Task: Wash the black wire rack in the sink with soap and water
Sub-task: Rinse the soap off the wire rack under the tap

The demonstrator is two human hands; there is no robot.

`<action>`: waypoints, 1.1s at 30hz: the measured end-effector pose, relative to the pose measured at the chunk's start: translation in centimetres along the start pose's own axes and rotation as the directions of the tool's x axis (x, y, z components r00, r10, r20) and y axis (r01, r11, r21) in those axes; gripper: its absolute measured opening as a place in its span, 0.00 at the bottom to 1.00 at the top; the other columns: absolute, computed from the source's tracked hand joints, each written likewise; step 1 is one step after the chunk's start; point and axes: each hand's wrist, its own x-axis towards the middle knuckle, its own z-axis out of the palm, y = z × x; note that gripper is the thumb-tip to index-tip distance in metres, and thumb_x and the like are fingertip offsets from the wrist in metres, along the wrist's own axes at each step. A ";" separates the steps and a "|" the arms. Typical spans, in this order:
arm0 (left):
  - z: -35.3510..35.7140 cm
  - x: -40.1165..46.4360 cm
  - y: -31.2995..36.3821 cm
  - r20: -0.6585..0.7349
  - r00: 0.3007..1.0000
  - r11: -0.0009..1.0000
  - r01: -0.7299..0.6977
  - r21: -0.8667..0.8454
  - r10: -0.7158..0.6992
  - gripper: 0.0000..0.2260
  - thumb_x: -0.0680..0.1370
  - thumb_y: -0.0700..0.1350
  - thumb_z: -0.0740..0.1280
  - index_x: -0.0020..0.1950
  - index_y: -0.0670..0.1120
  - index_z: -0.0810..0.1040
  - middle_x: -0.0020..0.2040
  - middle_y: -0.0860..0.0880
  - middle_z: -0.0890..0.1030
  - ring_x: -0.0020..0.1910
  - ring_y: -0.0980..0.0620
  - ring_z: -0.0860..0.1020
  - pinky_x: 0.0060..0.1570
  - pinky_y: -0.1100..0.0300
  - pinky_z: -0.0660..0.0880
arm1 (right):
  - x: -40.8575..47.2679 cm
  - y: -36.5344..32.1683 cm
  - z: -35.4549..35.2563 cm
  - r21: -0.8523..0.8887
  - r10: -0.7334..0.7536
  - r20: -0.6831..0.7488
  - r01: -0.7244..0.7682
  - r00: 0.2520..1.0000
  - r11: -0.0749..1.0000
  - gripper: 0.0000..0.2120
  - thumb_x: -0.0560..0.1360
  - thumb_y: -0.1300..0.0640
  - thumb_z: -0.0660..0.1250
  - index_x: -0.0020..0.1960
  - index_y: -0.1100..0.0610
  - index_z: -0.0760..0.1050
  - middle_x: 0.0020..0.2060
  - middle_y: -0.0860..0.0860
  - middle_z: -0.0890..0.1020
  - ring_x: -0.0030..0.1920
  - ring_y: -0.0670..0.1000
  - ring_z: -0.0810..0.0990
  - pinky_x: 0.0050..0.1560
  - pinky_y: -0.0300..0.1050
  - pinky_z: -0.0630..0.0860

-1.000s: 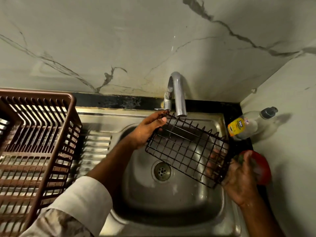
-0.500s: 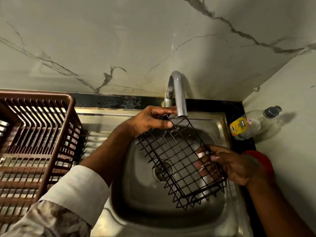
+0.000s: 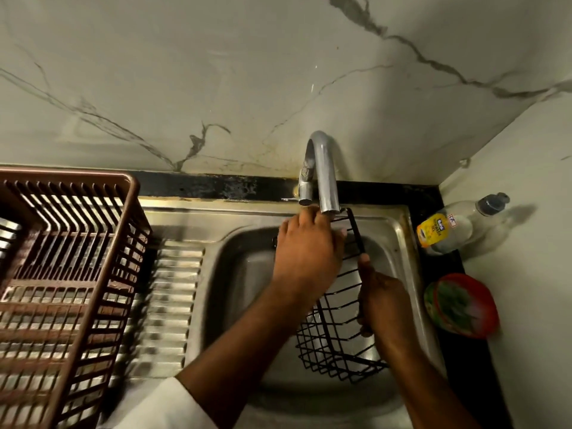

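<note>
Brown slatted dish basket point(image 3: 62, 274) sits left, on the drainboard. Steel sink point(image 3: 399, 230) in the middle, curved tap point(image 3: 323, 171) at its back rim. Black wire rack point(image 3: 337, 345) tilted on edge over the basin. Left hand point(image 3: 306, 252) grasps its top end under the spout, hiding it; right hand point(image 3: 383, 298) grips the right edge. Dish soap bottle point(image 3: 448, 227) and red tub point(image 3: 464, 305) stand along the right counter.
</note>
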 end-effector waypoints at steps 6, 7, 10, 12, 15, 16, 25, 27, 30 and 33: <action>2.6 -1.8 1.6 0.039 0.993 0.950 -0.119 0.290 0.112 0.32 0.84 0.57 0.42 0.83 0.39 0.46 0.83 0.36 0.48 0.82 0.36 0.39 0.78 0.35 0.36 | -0.5 0.0 0.7 -0.033 -0.053 -0.029 0.052 0.998 0.998 0.33 0.77 0.30 0.53 0.38 0.56 0.79 0.23 0.53 0.80 0.20 0.49 0.76 0.24 0.41 0.73; 3.0 -2.0 1.4 0.023 0.992 0.952 -0.127 0.280 0.125 0.32 0.84 0.57 0.43 0.83 0.39 0.46 0.83 0.36 0.50 0.82 0.37 0.42 0.79 0.37 0.38 | -0.4 0.2 0.9 -0.047 -0.056 -0.029 0.054 0.998 0.997 0.32 0.78 0.30 0.52 0.39 0.55 0.80 0.24 0.52 0.80 0.21 0.49 0.77 0.24 0.41 0.74; 2.8 -1.4 0.8 0.029 0.994 0.964 -0.107 0.244 0.103 0.32 0.84 0.57 0.42 0.83 0.39 0.48 0.83 0.36 0.53 0.83 0.38 0.47 0.80 0.40 0.41 | -0.3 0.6 1.3 -0.082 -0.107 -0.054 0.102 0.993 0.991 0.31 0.79 0.29 0.51 0.36 0.50 0.80 0.25 0.51 0.81 0.25 0.52 0.80 0.29 0.49 0.80; 1.9 0.0 0.7 0.035 0.999 0.968 -0.025 0.251 0.017 0.31 0.85 0.59 0.43 0.82 0.42 0.57 0.81 0.37 0.61 0.81 0.39 0.56 0.80 0.39 0.44 | -0.3 1.2 1.7 -0.195 -0.206 -0.070 0.189 0.976 0.962 0.30 0.80 0.30 0.50 0.35 0.48 0.78 0.24 0.49 0.79 0.26 0.52 0.80 0.34 0.53 0.82; -0.2 2.1 0.9 0.043 0.998 0.948 0.022 0.317 -0.037 0.24 0.86 0.59 0.49 0.70 0.46 0.74 0.59 0.43 0.81 0.58 0.43 0.79 0.64 0.44 0.73 | -0.7 2.0 2.2 -0.287 -0.306 -0.074 0.274 0.949 0.918 0.32 0.80 0.29 0.47 0.33 0.50 0.74 0.24 0.49 0.77 0.26 0.49 0.79 0.34 0.50 0.80; -0.6 2.6 0.7 0.088 0.996 0.935 -0.014 0.354 -0.018 0.21 0.86 0.57 0.52 0.70 0.48 0.73 0.53 0.45 0.80 0.49 0.45 0.78 0.49 0.49 0.76 | -1.0 2.1 2.3 -0.289 -0.322 -0.080 0.287 0.943 0.913 0.33 0.80 0.29 0.46 0.32 0.50 0.73 0.24 0.49 0.76 0.26 0.49 0.78 0.33 0.48 0.78; 1.7 1.0 2.1 0.024 0.998 0.957 0.054 0.284 -0.064 0.31 0.85 0.61 0.46 0.74 0.39 0.69 0.71 0.35 0.73 0.72 0.37 0.70 0.74 0.42 0.65 | 0.5 2.4 2.5 -0.440 -0.271 -0.146 0.183 0.952 0.879 0.23 0.81 0.41 0.53 0.34 0.49 0.73 0.29 0.47 0.78 0.32 0.50 0.78 0.39 0.49 0.78; 2.2 0.5 1.8 0.003 1.000 0.953 0.027 0.300 -0.029 0.33 0.85 0.63 0.45 0.74 0.37 0.67 0.71 0.34 0.73 0.72 0.36 0.70 0.74 0.41 0.65 | 0.6 2.5 2.4 -0.466 -0.281 -0.128 0.192 0.951 0.864 0.20 0.81 0.43 0.55 0.34 0.49 0.73 0.29 0.46 0.78 0.32 0.50 0.78 0.40 0.50 0.79; 1.2 1.9 1.2 0.021 0.999 0.980 0.039 0.197 -0.044 0.36 0.83 0.68 0.42 0.64 0.43 0.77 0.58 0.40 0.81 0.58 0.41 0.79 0.58 0.46 0.77 | 0.2 2.8 2.1 -0.436 -0.312 -0.112 0.236 0.943 0.868 0.28 0.81 0.35 0.49 0.32 0.49 0.71 0.26 0.47 0.76 0.30 0.50 0.77 0.37 0.49 0.77; -0.8 3.9 0.5 0.240 0.970 1.000 0.025 0.017 -0.029 0.35 0.82 0.69 0.40 0.65 0.48 0.78 0.48 0.45 0.78 0.52 0.44 0.80 0.49 0.53 0.73 | -0.9 3.7 1.5 -0.354 -0.313 -0.140 0.248 0.939 0.902 0.33 0.79 0.28 0.49 0.30 0.51 0.70 0.24 0.49 0.75 0.27 0.51 0.77 0.35 0.48 0.76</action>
